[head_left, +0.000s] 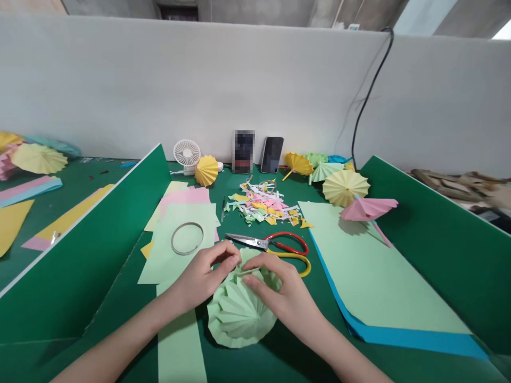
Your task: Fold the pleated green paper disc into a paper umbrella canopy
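Observation:
A light green pleated paper round, fanned into a shallow umbrella-like canopy, lies in front of me on the green table. At its far edge my left hand pinches with thumb and forefinger. My right hand curls over the upper right of the pleats, thumb and fingers closed on a fold. The fingertips of both hands are close together, and the exact spot they grip is partly hidden. Just beyond them lie scissors with one red and one yellow handle, blades pointing left.
Green paper sheets with a tape ring lie left. A heap of paper scraps sits behind the scissors. Paper umbrellas and large green sheets are right. Two phones and a small fan stand at the back. Green dividers flank the space.

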`<state>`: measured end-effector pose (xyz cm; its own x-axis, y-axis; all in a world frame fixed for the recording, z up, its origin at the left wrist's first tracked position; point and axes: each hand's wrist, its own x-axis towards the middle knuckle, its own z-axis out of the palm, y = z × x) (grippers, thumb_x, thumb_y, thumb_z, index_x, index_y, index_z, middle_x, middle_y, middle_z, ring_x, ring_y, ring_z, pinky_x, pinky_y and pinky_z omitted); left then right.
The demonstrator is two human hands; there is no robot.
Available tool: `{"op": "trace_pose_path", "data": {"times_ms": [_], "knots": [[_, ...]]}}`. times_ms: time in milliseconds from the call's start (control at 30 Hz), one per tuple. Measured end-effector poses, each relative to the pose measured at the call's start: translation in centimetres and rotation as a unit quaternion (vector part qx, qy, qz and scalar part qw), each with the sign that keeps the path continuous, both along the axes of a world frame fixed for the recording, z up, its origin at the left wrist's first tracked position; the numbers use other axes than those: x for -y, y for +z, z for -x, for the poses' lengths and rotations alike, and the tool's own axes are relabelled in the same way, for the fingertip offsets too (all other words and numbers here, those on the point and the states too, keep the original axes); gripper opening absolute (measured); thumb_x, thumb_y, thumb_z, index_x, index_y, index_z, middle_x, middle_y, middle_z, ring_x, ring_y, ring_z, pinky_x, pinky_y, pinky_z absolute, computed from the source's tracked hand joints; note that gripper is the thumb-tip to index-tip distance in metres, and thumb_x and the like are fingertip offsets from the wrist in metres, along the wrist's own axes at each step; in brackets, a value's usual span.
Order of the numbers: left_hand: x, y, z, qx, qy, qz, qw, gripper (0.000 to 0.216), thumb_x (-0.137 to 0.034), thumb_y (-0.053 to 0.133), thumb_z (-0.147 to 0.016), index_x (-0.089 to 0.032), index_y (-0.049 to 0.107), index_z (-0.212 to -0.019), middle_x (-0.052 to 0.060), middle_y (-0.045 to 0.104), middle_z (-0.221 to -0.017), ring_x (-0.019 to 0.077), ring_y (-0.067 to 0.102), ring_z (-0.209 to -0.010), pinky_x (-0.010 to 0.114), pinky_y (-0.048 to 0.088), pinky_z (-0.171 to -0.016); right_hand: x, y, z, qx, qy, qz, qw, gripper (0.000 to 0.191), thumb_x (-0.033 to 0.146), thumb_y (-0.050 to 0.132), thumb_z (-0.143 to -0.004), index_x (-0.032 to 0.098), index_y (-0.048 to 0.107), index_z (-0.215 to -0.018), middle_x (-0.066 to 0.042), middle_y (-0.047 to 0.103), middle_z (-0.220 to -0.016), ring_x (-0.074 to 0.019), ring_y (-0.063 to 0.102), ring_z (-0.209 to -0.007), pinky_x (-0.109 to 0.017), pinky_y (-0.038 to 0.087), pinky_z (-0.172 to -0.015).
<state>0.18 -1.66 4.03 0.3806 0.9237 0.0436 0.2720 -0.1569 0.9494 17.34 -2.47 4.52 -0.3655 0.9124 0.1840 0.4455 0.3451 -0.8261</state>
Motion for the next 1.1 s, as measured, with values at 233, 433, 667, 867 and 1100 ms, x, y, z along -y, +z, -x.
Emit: {"op": "trace_pose_path", "data": {"times_ms": [233,433,667,867,1100], "knots": [[0.4,0.3,-0.1,0.007,-0.026,-0.002,1.000,0.021,-0.032,0.040,-0.086,-0.018,0.054,-0.081,-0.001,0.053,-0.075,0.0111,0.047,-0.070,0.019,0.036,-0.062,0.0,0.4,0.1,0.000,-0.014,0.023,1.000,0.011,0.026,0.053,-0.078,0.019,0.056,-0.070,-0.001,0.062,-0.070,-0.0152,0.056,-0.067,-0.025,0.042,-0.061],[0.4,0.2,-0.2,0.016,-0.022,0.010,1.000,0.021,-0.033,0.039,-0.086,-0.018,0.054,-0.082,-0.001,0.053,-0.076,0.0108,0.047,-0.070,0.019,0.036,-0.062,-0.1,0.1,0.1,0.009,-0.021,-0.001,1.000,0.011,0.025,0.053,-0.078,0.019,0.055,-0.069,-0.001,0.061,-0.068,-0.0146,0.055,-0.065,-0.024,0.040,-0.059],[0.6,-0.3,-0.3,0.053,-0.045,0.017,0.997,0.017,-0.034,0.045,-0.084,-0.021,0.053,-0.089,0.000,0.052,-0.084,0.0122,0.050,-0.078,0.020,0.040,-0.068,-0.2,-0.1,0.1,0.009,-0.025,-0.028,0.999,0.007,0.021,0.054,-0.077,0.019,0.056,-0.071,-0.002,0.061,-0.070,-0.0155,0.056,-0.068,-0.026,0.041,-0.061],[0.9,-0.8,-0.5,0.037,-0.013,-0.002,0.999,0.023,-0.032,0.049,-0.082,-0.025,0.050,-0.103,0.000,0.052,-0.084,0.0130,0.050,-0.080,0.022,0.041,-0.072,0.0,-0.4,0.2,0.009,-0.025,-0.066,0.997,0.002,0.018,0.055,-0.075,0.020,0.056,-0.075,-0.001,0.063,-0.072,-0.0154,0.057,-0.068,-0.027,0.042,-0.063],[1.0,-1.2,-1.1,0.027,0.074,0.020,0.997,0.023,-0.032,0.048,-0.081,-0.023,0.045,-0.103,-0.001,0.051,-0.077,0.0122,0.051,-0.075,0.022,0.042,-0.069,0.0,-0.7,0.3,0.020,-0.044,-0.090,0.995,0.006,0.017,0.050,-0.079,0.019,0.055,-0.077,-0.002,0.062,-0.073,-0.0156,0.057,-0.069,-0.026,0.043,-0.064]]}}
